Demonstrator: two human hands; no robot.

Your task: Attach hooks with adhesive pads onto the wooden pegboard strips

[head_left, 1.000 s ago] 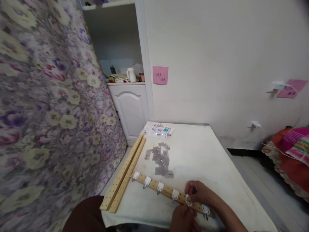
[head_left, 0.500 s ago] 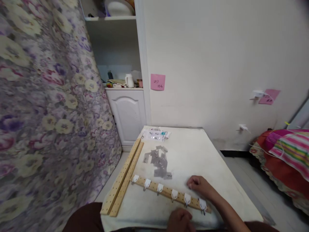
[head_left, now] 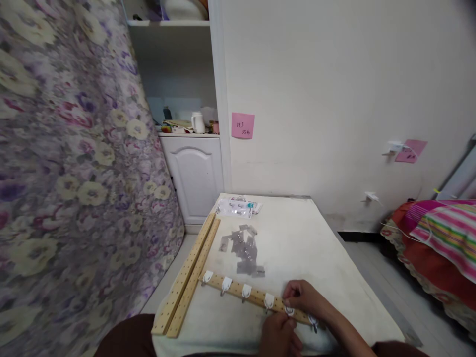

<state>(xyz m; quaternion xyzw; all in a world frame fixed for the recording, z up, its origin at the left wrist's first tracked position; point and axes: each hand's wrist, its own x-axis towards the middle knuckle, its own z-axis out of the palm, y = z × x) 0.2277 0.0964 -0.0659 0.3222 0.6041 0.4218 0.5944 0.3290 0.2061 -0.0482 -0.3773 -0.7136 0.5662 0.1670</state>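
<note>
A wooden pegboard strip with several white hooks lies across the near part of a white cloth-covered table. My right hand rests on the strip's right part with its fingers curled at one hook. My left hand is just below, fingers closed against the same hook. A pile of small grey packets lies behind the strip.
Two longer pegboard strips lie along the table's left edge. A packet of hooks sits at the far end. A floral mattress stands at the left, a white cabinet behind, striped bedding at the right.
My right hand has come back from the cloth onto the strip's right part. My left hand has risen to meet it at the hook. The view has shifted slightly.
</note>
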